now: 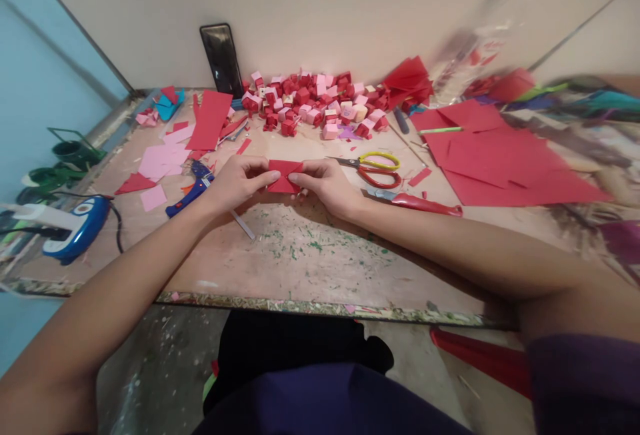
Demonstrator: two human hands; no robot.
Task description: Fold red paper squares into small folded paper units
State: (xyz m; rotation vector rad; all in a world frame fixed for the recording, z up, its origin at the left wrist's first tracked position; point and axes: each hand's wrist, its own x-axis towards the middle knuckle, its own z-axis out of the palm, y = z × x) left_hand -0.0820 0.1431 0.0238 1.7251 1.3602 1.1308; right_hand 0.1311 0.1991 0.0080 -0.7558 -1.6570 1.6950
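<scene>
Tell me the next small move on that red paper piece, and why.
Probably press the fold flat with both thumbs. The left hand and right hand pinch the red paper piece from each side, partly folded; folded red and pink cubes pile behind.

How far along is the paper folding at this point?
Done: a pile of red and pink cubes sits by the wall. In hand: left hand and right hand pinch a red paper piece mid-fold. Left: large red sheets and pink squares lie unfolded.
</scene>
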